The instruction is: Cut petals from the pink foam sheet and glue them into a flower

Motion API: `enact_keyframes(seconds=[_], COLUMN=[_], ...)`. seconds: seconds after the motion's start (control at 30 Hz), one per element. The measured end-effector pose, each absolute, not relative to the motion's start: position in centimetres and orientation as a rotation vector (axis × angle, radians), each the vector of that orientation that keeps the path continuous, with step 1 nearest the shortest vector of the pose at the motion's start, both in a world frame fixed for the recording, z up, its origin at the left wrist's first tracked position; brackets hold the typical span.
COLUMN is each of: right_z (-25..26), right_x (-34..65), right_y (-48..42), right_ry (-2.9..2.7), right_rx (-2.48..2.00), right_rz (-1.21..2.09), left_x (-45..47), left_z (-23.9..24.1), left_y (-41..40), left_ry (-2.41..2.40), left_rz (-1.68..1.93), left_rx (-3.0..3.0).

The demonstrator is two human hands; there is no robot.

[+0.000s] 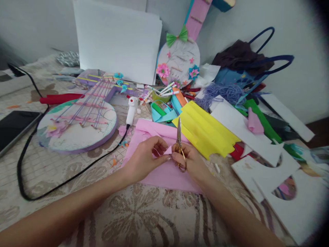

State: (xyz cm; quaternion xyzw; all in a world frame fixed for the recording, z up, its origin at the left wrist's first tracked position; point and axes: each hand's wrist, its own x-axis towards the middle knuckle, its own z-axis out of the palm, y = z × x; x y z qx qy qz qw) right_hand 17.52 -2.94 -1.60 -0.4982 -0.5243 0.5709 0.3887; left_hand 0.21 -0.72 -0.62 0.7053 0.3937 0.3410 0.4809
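Observation:
Between the fingers of my left hand (pixel 147 154) is a small pointed piece of pink paper (pixel 168 150). My right hand (pixel 191 159) has a pair of scissors (pixel 179 132) with gold handles in it, blades pointing up and away from me. The thumb and fingertips of that hand come close to the pink piece; whether they touch it I cannot tell. Under both hands lies a larger sheet of pink crepe paper (pixel 164 176), partly rolled at its far side. Yellow crepe paper (pixel 205 128) lies just right of the scissors.
A white glue gun (pixel 132 111) stands beyond my left hand, its black cable (pixel 74 177) looping left. A decorated cardboard stringed instrument (pixel 79 127) lies at left; another (pixel 180 61) leans upright at the back. Cut white boards (pixel 269 178) cover the right side, near a blue bag (pixel 228 80).

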Motion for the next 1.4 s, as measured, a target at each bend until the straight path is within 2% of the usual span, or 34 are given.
enact_keyframes(seconds=[0.27,0.73,0.93,1.17,1.4], right_z=[-1.77,-1.70,-1.70,-2.04,-2.17], right_x=[17.54,17.17,16.99,17.11,17.06], right_y=[-2.94,-3.23,-3.31,-3.22,-3.33], right_ry=[-1.331,-1.328,-1.259,-1.231,-1.225], right_rx=[-1.267,-1.263,-1.242,-1.261,-1.257], right_rz=[1.446,1.490,1.489,1.462,1.483], left_x=[0.24,0.30,0.34,0.35,0.19], left_z=[-0.64,-1.23,-0.51,-0.63,-0.44], left_y=[-1.02,-0.15,-0.21,-0.19,-0.14], left_ry=[0.994,0.835,0.944,0.911,0.916], left_rz=[0.846,0.648,0.705,0.653,0.667], left_rx=[1.882,1.038,1.315,1.161,1.302])
